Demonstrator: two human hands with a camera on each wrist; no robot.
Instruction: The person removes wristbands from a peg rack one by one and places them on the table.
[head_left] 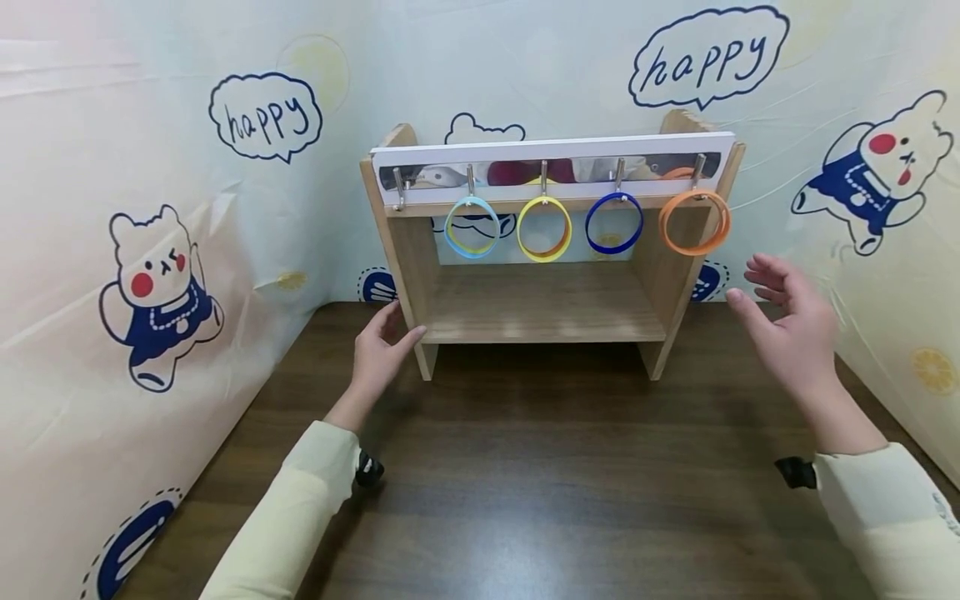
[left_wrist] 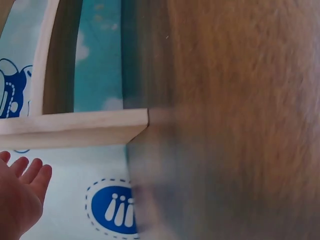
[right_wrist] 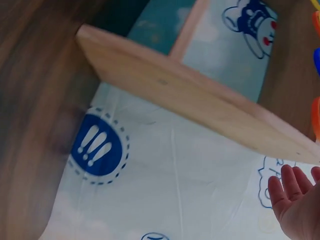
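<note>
A wooden rack (head_left: 540,304) with a shelf stands at the back of the table. From metal hooks on its white-framed front bar hang a light blue ring (head_left: 447,236), a yellow ring (head_left: 521,237), a dark blue ring (head_left: 588,233) and an orange ring (head_left: 724,227). The leftmost hook (head_left: 399,190) carries no ring. My left hand (head_left: 378,354) is at the rack's left side panel, thumb near its front edge, fingers loosely spread; the left wrist view shows the fingers beside the panel. Off the rack's right side, my right hand (head_left: 798,333) hovers with relaxed fingers, holding nothing.
The rack stands on a dark wooden table (head_left: 525,483). Behind and on both sides hangs a pale cloth (head_left: 60,208) printed with cartoon bears and "happy" bubbles. A reflective strip (head_left: 585,171) runs along the front bar behind the hooks.
</note>
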